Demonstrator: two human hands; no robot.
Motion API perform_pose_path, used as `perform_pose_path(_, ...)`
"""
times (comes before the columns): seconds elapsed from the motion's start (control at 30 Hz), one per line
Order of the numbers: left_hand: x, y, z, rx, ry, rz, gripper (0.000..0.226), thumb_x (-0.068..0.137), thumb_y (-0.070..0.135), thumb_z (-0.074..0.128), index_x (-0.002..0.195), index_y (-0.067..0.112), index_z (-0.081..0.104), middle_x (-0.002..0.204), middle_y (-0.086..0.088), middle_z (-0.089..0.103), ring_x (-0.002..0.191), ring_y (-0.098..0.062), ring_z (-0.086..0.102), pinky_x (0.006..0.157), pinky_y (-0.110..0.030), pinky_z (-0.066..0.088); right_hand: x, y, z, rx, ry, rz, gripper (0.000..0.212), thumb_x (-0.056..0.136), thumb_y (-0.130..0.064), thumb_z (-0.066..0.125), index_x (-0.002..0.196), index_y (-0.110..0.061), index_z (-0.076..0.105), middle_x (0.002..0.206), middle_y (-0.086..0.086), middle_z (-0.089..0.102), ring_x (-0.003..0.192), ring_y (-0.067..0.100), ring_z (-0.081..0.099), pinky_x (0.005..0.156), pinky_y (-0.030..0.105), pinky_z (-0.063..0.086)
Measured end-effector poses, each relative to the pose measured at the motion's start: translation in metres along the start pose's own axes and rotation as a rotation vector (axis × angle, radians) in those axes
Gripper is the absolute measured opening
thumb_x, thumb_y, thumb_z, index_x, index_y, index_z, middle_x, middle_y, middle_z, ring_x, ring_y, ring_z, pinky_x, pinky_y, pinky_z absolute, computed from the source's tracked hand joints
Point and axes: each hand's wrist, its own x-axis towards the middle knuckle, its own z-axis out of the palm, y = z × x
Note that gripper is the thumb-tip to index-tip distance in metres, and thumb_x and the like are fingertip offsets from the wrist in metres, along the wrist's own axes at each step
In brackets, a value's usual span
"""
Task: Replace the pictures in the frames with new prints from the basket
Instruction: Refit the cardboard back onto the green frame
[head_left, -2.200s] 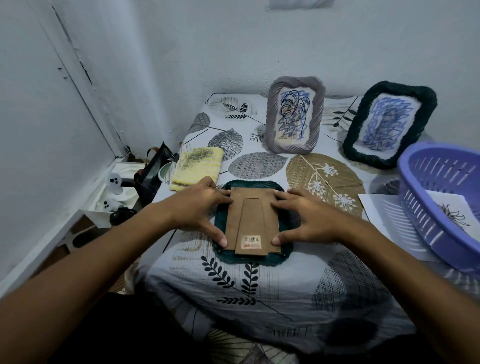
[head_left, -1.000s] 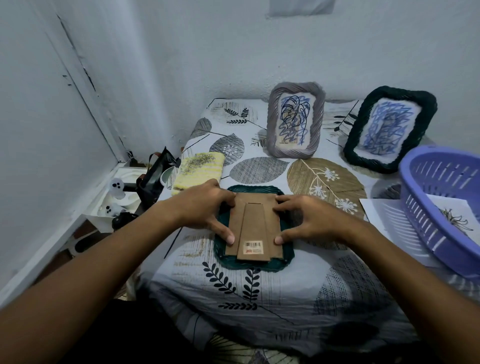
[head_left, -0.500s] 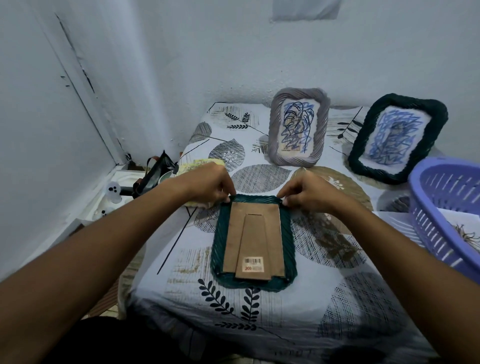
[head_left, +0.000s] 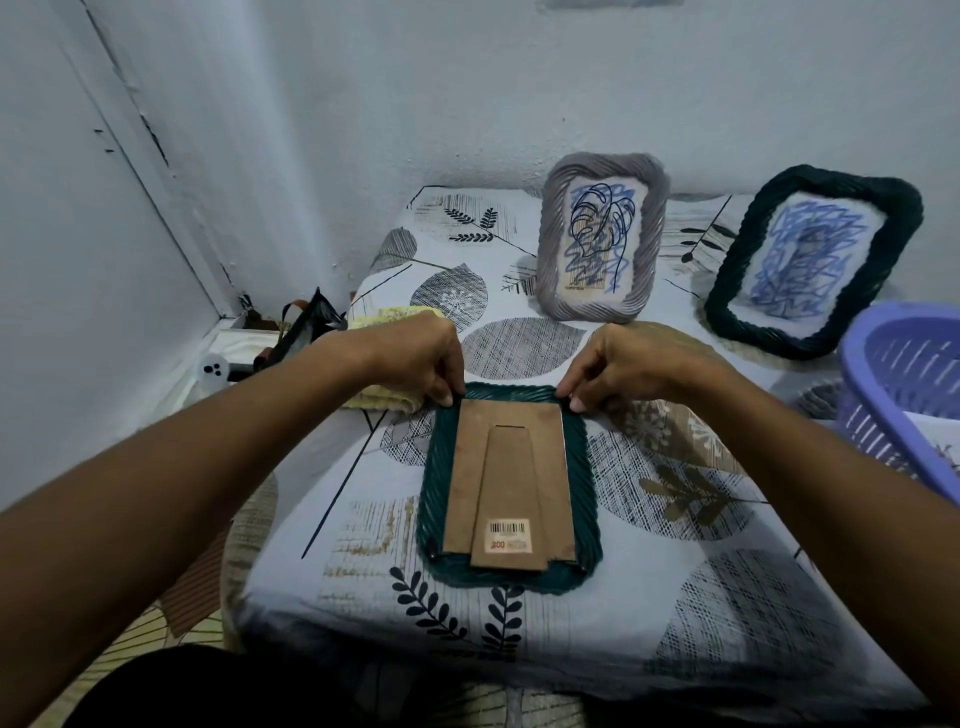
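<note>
A: While both arms reach forward over the bed, what sits at nine o'clock?

B: A dark bag off the bed's edge, then a yellow cloth lying partly under the left hand.

A: And that hand's fingers?

B: Curled, with the tips pinching at the top left corner of the brown backing board.

A: Where is the board?

B: On the back of the dark green frame, which lies face down at the middle of the bed. A folded stand with a barcode sticker points to six o'clock.

A: The right hand?

B: Mirrors the other: fingers curled, tips pinching at the top right corner of the board.

A: Further round?

B: At twelve o'clock a grey frame stands upright with a leaf drawing scribbled in blue. At two o'clock a second dark green frame leans tilted, also with blue scribble. At three o'clock the purple basket is cut off by the edge; a corner of a print shows inside.
</note>
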Motion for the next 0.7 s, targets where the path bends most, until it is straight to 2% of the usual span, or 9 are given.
perform_pose_path(0.07,-0.001,-0.001,0.000,-0.010,0.011,0.007,0.020,0.072,0.013,0.082,0.091,0.016,0.078,0.084,0.002,0.073,0.072,-0.003,0.062,0.067,-0.010,0.044,0.000,0.003,0.000,0.048,-0.013,-0.007,0.019,0.079,0.004,0.071,0.097,0.000,0.073,0.060,-0.002,0.070,0.047,0.003,0.060,0.044,0.013,0.044)
perform_pose_path(0.2,-0.004,-0.002,0.001,-0.059,0.034,-0.003,0.018,0.071,0.014,0.083,0.089,0.016,0.078,0.083,0.002,0.074,0.075,-0.006,0.065,0.072,-0.019,0.050,0.000,0.008,0.000,0.104,-0.014,-0.015,0.017,0.078,0.003,0.071,0.095,0.001,0.073,0.070,0.009,0.071,0.055,0.011,0.061,0.048,0.017,0.048)
perform_pose_path(0.37,-0.003,0.000,0.004,-0.083,0.057,-0.015,0.014,0.070,0.017,0.084,0.082,0.017,0.079,0.078,0.003,0.073,0.071,-0.004,0.065,0.068,-0.020,0.050,0.002,0.008,0.001,0.119,-0.024,-0.004,0.015,0.078,0.004,0.072,0.092,0.001,0.073,0.063,0.006,0.070,0.053,0.012,0.062,0.048,0.021,0.050)
perform_pose_path(0.57,-0.004,0.002,0.004,-0.091,0.058,-0.031,0.012,0.071,0.018,0.083,0.082,0.017,0.078,0.077,0.004,0.073,0.070,-0.004,0.065,0.065,-0.016,0.048,0.004,0.009,0.000,0.127,-0.034,-0.006,0.014,0.079,0.005,0.070,0.092,0.003,0.072,0.060,0.004,0.069,0.050,0.011,0.062,0.047,0.020,0.051)
perform_pose_path(0.7,-0.004,0.003,0.004,-0.087,0.063,-0.046,0.013,0.071,0.019,0.083,0.082,0.016,0.078,0.077,0.003,0.072,0.068,-0.001,0.063,0.061,-0.008,0.045,0.007,0.012,0.003,0.131,-0.008,-0.023,0.010,0.077,0.002,0.073,0.088,-0.001,0.073,0.067,0.011,0.071,0.056,0.019,0.064,0.052,0.029,0.056)
